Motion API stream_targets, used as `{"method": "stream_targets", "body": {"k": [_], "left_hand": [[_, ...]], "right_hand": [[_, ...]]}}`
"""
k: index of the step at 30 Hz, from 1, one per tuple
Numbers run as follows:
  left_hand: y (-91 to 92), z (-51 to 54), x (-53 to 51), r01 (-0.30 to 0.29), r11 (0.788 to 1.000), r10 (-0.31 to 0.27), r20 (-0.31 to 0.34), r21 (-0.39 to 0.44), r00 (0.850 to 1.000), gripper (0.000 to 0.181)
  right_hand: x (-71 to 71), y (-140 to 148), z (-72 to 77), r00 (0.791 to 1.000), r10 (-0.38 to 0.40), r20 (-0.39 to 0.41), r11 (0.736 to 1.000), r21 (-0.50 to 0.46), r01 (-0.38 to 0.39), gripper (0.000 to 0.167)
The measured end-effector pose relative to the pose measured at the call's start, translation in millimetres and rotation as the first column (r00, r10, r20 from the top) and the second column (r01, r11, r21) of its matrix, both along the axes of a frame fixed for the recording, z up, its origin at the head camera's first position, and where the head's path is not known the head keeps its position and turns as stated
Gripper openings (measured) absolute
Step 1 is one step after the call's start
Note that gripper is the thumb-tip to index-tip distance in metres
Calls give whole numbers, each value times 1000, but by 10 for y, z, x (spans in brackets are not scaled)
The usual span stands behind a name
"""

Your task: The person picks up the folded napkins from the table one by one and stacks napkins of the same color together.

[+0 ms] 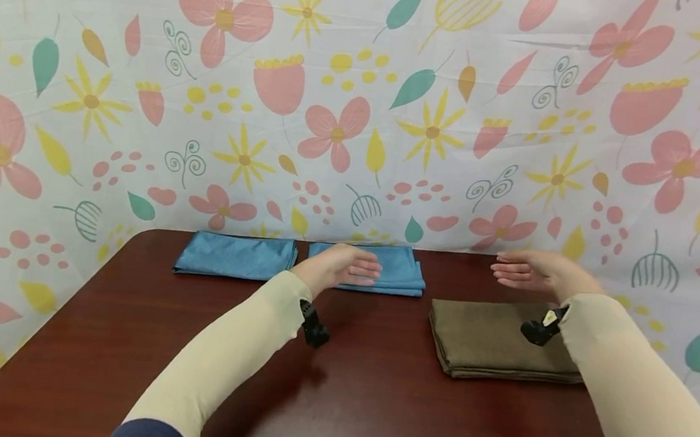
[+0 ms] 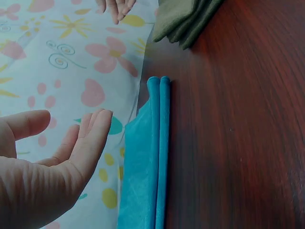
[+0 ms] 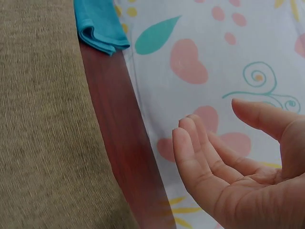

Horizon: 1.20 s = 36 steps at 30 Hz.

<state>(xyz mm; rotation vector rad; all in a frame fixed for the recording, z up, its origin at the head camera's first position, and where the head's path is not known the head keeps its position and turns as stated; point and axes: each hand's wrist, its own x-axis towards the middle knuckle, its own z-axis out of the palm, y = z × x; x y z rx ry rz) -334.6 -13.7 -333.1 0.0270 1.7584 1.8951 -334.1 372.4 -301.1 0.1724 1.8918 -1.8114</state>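
Observation:
My left hand [image 1: 342,266] hovers in front of the right one of two folded blue cloths [image 1: 399,270], holding nothing. In the left wrist view its fingers are slightly bent, with the thumb apart, beside the blue cloth's folded edge. My right hand [image 1: 533,272] is in the air above the far side of a folded brown cloth [image 1: 485,336], also holding nothing. Its fingers are relaxed and the thumb stands apart in the right wrist view. Part of the brown cloth is hidden by the right forearm. The other folded blue cloth [image 1: 237,256] lies at the back left.
All the cloths lie on a dark reddish wooden table [image 1: 369,406]. Behind the table's back edge hangs a white curtain [image 1: 339,196] printed with flowers and leaves. Each wrist carries a black camera mount [image 1: 313,325].

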Motion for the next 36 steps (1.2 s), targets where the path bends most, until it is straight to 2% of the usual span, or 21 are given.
{"method": "stream_targets", "body": {"k": [5,7,13,15,17,20,22,24,27,29,33,36], "left_hand": [[-45,-4,-42,-19,1000,19,15,2,1000,43],[-63,-7,-54,-29,1000,29,18,7,999,42],[-121,-15,-105,-90,993,85,58,78,995,39],[-148,-15,-122,-108,990,103,63,85,993,38],[-183,-17,-136,-115,990,111,59,79,992,38],[-249,-22,-154,-124,991,122,45,59,992,38],[-292,-31,-172,-133,990,131,40,48,991,38],[-329,-37,-193,-145,988,144,40,47,989,37],[-366,-38,-224,-157,986,156,35,49,987,38],[-387,-33,-242,-163,986,162,27,47,986,38],[-431,-32,-277,-169,985,169,7,25,986,41],[-472,-42,-296,-160,987,160,-10,5,987,43]], "right_hand": [[-15,-66,-29,1000,1,15,1000,8,-1,22],[-33,-79,-49,1000,-5,25,1000,-10,5,25],[-68,-118,-93,1000,0,31,997,-83,2,15],[-118,-105,-134,999,35,25,993,-110,-32,21],[-135,-127,-155,998,57,0,996,-71,-57,34],[-181,-162,-181,998,57,13,996,-72,-56,43],[-171,-227,-168,999,35,17,999,-42,-34,41],[-195,-282,-168,999,-1,41,998,-55,3,30],[-210,-379,-144,998,-38,53,999,-25,39,19],[-219,-459,-115,995,-68,69,997,-23,69,16],[-276,-567,-80,994,-72,85,997,-27,75,17],[-318,-657,-73,993,-83,89,996,-25,85,23]]}}
